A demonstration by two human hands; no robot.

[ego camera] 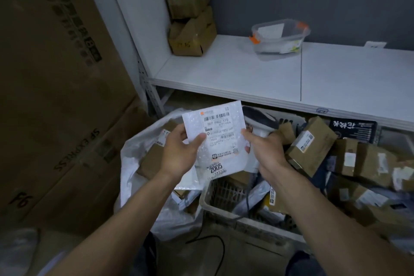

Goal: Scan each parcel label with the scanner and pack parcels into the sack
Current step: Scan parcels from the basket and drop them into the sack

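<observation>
Your left hand (179, 152) pinches the white bubble-mailer parcel (216, 134) over the white plastic sack's (134, 163) edge. Your right hand (266, 152) grips the grey-and-white handheld scanner (259, 119) just behind it, beneath a white shelf (224, 74) and near tall brown cartons (56, 96).

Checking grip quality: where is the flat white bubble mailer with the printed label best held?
Pinch the white bubble mailer by its left margin, from the left, thumb in front, as the left hand does. It is thin and flat; its barcodes sit mid-face, so they likely stay clear.
</observation>
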